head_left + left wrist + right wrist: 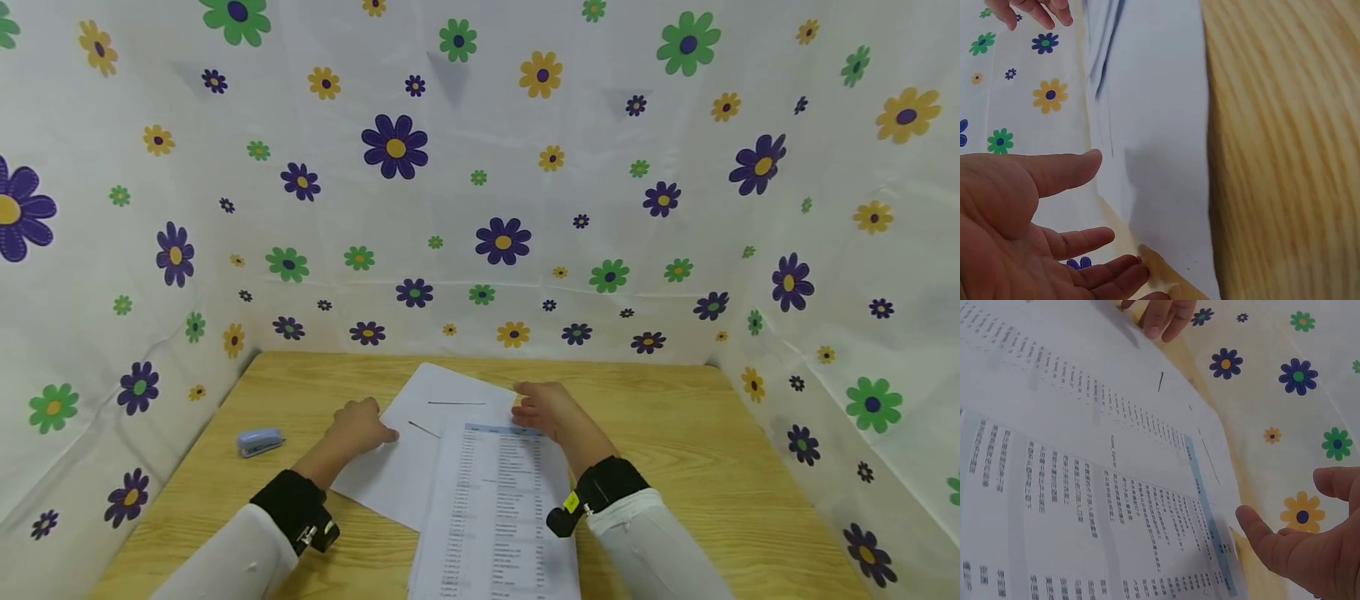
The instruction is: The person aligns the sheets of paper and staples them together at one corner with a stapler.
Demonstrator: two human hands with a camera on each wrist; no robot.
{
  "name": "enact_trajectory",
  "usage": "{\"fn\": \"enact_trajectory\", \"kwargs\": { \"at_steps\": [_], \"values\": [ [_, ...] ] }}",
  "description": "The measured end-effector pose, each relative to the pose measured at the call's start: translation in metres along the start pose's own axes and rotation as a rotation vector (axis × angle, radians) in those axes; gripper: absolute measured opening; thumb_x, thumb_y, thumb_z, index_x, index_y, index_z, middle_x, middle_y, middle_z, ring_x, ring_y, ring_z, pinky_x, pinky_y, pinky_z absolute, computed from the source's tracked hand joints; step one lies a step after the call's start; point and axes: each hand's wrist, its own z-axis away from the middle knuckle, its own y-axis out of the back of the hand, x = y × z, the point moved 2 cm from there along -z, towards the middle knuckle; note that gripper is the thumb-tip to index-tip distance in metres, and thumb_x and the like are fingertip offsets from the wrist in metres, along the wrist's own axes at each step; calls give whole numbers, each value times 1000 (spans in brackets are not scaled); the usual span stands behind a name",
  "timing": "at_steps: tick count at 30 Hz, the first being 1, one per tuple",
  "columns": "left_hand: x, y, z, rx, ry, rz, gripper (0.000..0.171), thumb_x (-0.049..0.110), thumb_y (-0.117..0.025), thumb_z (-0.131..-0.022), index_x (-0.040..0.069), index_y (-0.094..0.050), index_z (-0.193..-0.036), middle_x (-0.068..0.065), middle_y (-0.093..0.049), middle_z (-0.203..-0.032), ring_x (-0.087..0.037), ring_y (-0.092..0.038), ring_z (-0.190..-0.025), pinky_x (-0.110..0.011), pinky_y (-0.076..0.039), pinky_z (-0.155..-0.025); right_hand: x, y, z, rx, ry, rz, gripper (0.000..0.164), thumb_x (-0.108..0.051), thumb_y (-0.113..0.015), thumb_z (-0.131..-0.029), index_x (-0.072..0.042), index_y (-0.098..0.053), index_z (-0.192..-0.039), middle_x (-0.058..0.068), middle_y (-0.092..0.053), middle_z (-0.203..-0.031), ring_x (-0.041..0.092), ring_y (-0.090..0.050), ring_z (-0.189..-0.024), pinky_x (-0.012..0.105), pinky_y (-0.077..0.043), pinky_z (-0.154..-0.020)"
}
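Note:
A printed sheet (498,508) with a blue header row and columns of text lies on the wooden table, overlapping a mostly blank white sheet (390,487) turned at an angle beneath it. Short dark lines mark the blank sheet. My left hand (358,429) is at the blank sheet's left edge, its thumb and fingers spread apart in the left wrist view. Near the papers' upper right corner is my right hand (551,412). In the right wrist view its extended finger (1263,537) comes right up to the paper's top edge, and nothing is gripped.
A small light-blue stapler (259,442) lies left of the papers on the wooden table (675,483). White cloth (487,192) printed with flowers encloses the table at the back and both sides. Black straps with cameras sit on both wrists.

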Motion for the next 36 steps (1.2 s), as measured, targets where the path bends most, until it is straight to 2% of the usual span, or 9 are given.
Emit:
{"fn": "enact_trajectory", "kwargs": {
  "at_steps": [5, 8, 13, 18, 20, 24, 29, 33, 36],
  "values": [
    [-4, -7, -1, 22, 56, -62, 72, 31, -89, -76, -11, -58, -125, -31, -57, -114, -44, -52, -105, -60, -49, -86, 4, -7, -11, 43, -73, -60, 72, -23, -63, -102, -1, -25, -159, 33, -40, -151, 35, -63, -113, 39, -56, -97],
    [-5, -11, -3, 33, 74, -81, 72, 29, -90, -76, -11, -58, -126, -30, -55, -114, -44, -51, -107, -62, -49, -86, 5, -9, -13, 50, -88, -89, 72, -23, -62, -103, -3, -23, -160, 32, -39, -152, 34, -62, -113, 38, -57, -96],
    [-5, -9, -3, 47, 52, -114, 63, 24, -89, -77, -12, -61, -120, -29, -55, -109, -44, -53, -103, -57, -51, -83, 6, -11, -13, 32, -80, -142, 67, -23, -60, -104, -2, -28, -159, 32, -37, -154, 37, -61, -118, 39, -57, -96],
    [-1, -2, 1, 63, 14, -147, 56, 19, -88, -76, -16, -63, -112, -30, -59, -103, -42, -57, -96, -52, -49, -86, 9, -12, -14, 18, -88, -166, 67, -25, -61, -104, 3, -28, -156, 31, -41, -152, 35, -66, -111, 39, -58, -92],
    [0, -2, 2, 57, 21, -142, 56, 18, -88, -77, -16, -62, -112, -29, -60, -102, -41, -58, -94, -52, -50, -87, 10, -12, -15, 15, -85, -167, 67, -25, -60, -105, 2, -28, -157, 31, -41, -151, 34, -68, -107, 38, -59, -90],
    [-1, -3, -2, 31, 37, -98, 54, 13, -88, -77, -16, -60, -112, -27, -62, -102, -37, -59, -92, -52, -53, -89, 13, -14, -15, -9, -56, -167, 64, -24, -58, -105, -3, -30, -159, 33, -39, -153, 35, -68, -108, 39, -58, -92],
    [-9, -7, -11, 11, 22, 28, 52, 4, -83, -78, -16, -58, -119, -27, -66, -110, -35, -63, -96, -50, -53, -94, 15, -16, -16, -24, -37, -158, 66, -20, -60, -105, 0, -29, -159, 33, -39, -153, 36, -66, -112, 39, -58, -93],
    [-18, -8, -16, 28, -15, 148, 46, -2, -69, -83, -15, -57, -126, -29, -63, -123, -38, -62, -108, -52, -52, -97, 17, -17, -16, -9, -42, -122, 64, -21, -61, -104, 1, -32, -157, 31, -46, -148, 34, -67, -109, 39, -58, -93],
    [-19, -5, -16, 37, -31, 238, 41, -3, -55, -88, -13, -58, -128, -28, -62, -128, -41, -60, -115, -54, -50, -99, 17, -18, -17, 9, -43, -105, 59, -21, -60, -104, 2, -38, -154, 30, -48, -146, 33, -67, -107, 39, -58, -93]
  ]
}}
